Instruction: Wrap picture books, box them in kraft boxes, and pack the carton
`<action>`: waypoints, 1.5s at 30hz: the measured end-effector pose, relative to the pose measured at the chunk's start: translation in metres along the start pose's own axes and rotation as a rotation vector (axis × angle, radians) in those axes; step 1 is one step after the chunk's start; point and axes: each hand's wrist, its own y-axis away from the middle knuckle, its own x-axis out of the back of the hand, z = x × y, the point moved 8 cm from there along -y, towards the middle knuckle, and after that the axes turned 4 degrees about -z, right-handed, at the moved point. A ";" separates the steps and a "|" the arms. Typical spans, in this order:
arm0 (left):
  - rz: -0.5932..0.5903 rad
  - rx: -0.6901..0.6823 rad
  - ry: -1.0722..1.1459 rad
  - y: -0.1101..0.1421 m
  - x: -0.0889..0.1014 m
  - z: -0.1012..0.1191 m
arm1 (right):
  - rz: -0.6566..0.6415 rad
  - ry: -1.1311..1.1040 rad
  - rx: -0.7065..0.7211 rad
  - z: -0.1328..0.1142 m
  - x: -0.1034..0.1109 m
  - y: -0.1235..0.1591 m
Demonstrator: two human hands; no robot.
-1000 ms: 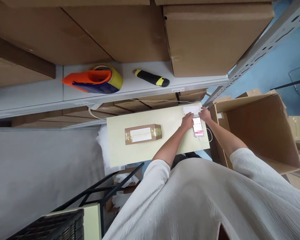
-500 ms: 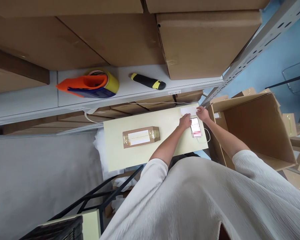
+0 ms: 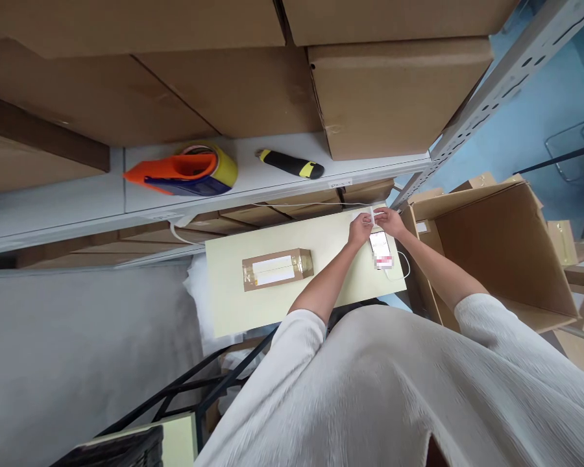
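My left hand (image 3: 361, 229) and my right hand (image 3: 388, 220) meet over the far right corner of the pale table (image 3: 228, 308). Between their closed fingers stands a small white paper slip (image 3: 372, 215), seen nearly edge-on. Just below the hands lies a phone (image 3: 379, 244) with a lit screen, a white cable beside it. Left of my arms rests a taped cardboard package (image 3: 277, 269) bearing a white label.
A shelf (image 3: 253, 181) above the table holds large cardboard boxes (image 3: 399, 97), an orange and blue tape dispenser (image 3: 180, 172) and a black and yellow utility knife (image 3: 291, 163). An open carton (image 3: 501, 246) stands at the right, near a metal shelf post (image 3: 486, 97).
The white paper lay flat on the table; now it is lifted and turned edge-on between both hands. The hands have come closer together.
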 end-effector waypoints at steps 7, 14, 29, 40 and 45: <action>0.010 0.024 0.022 0.005 0.003 -0.001 | -0.010 -0.003 0.030 -0.002 -0.006 0.000; 0.004 0.014 -0.047 0.006 0.003 0.003 | 0.007 0.028 0.002 -0.007 -0.004 0.005; 0.008 -0.038 -0.151 0.006 0.017 0.001 | 0.044 0.491 0.118 -0.027 0.007 0.022; 0.187 0.021 -0.285 0.012 0.081 -0.020 | 0.100 0.685 0.015 0.010 0.027 0.022; 0.286 0.082 -0.277 0.019 0.107 -0.028 | 0.079 0.699 -0.056 0.028 0.027 0.016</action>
